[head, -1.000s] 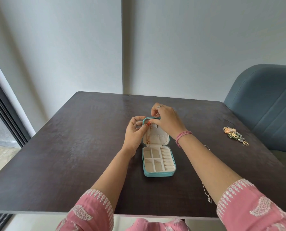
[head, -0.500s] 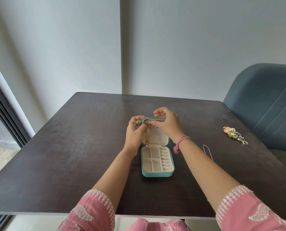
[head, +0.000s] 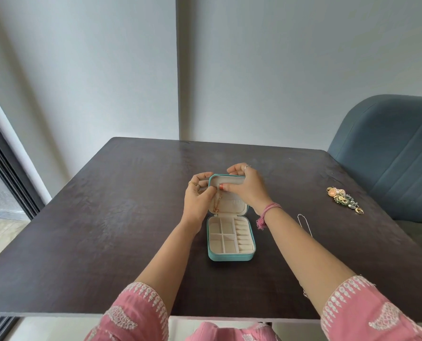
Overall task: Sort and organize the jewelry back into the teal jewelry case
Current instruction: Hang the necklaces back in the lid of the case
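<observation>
Head view: left hand (head: 197,199) and right hand (head: 248,187) pinch gold necklace (head: 217,201) against unlabelled teal case lid (head: 232,205).

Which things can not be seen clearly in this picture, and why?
- Top end of the gold necklace, head view: covered by the left hand and right hand.
- Silver chain: the right forearm hides its lower part.
- Jewelry pile: too small to tell the pieces apart.
</observation>
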{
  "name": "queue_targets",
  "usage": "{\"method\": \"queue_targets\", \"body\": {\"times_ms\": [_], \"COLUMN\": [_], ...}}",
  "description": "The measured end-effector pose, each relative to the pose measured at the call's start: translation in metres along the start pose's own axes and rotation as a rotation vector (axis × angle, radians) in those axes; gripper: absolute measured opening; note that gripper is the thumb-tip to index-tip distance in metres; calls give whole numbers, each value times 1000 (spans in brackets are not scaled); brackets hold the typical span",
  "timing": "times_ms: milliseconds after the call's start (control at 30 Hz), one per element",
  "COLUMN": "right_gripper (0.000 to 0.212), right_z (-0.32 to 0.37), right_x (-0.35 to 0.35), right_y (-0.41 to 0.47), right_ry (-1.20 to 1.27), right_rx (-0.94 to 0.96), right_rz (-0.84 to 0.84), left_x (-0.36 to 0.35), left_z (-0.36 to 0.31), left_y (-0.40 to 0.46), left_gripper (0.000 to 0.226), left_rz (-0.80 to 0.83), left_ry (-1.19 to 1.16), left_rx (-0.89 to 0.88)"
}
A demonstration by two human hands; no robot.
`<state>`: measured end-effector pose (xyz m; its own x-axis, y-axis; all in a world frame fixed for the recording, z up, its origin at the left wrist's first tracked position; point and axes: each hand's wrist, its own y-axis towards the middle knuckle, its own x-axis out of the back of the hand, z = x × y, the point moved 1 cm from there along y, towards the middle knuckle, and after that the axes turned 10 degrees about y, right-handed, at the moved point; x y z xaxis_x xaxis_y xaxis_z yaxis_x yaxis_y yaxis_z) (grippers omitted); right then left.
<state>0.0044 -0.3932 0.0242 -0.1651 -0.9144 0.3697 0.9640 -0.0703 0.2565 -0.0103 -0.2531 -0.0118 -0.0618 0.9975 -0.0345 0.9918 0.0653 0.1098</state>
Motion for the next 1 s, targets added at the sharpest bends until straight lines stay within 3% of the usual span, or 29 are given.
{"method": "queue_targets", "body": {"times_ms": [300,567,767,933,1000], "right_gripper": [38,50,51,45,42], "right_z": [-6,-16,-26,-39,-49], "right_x": [1,-10,-10,-6,-10], "right_y": [-8,-20,-35,-51,-56], "right_ry": [92,325,525,662,718], "right_rx": [-18,-147,-257,-340,-384], "right_rz": [-51,-279,-322,-305,-285], "left_x": [5,-2,-4,-5,-5], "left_z": [5,4,3,9,11], "left_y": [-9,-23,-30,-38,-44], "left_gripper": [40,34,49,20,19], "left_rz": [53,19,21,-38,-79], "left_ry": [-77,-189,-297,-421,-420], "left_rx": [76,158,168,198,215]}}
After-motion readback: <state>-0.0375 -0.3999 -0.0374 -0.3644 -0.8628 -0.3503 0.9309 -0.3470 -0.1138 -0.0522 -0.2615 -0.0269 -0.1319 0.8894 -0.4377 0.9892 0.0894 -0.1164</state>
